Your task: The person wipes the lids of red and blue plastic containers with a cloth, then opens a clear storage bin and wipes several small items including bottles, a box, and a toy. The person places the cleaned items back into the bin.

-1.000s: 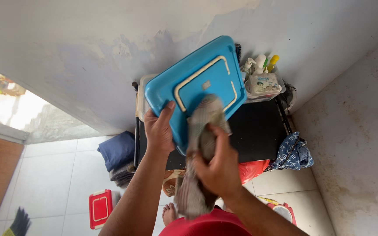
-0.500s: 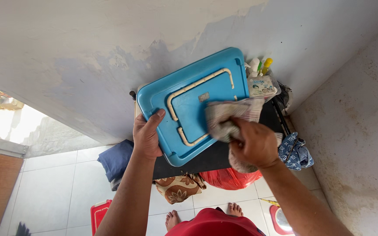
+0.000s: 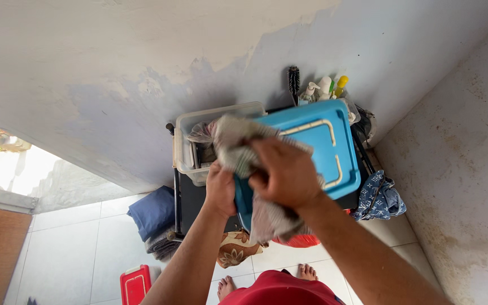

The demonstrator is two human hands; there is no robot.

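My left hand gripped the stiff, light blue lid by its edge; my right hand clutched a soft, limp cloth against it.

Bright daylight enters from the left; sharp, wide-angle edge distortion.

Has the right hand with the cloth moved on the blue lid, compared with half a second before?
Yes. The right hand with the grey cloth has moved from the blue lid's right part, near the bottles, to its left edge, beside the left hand.
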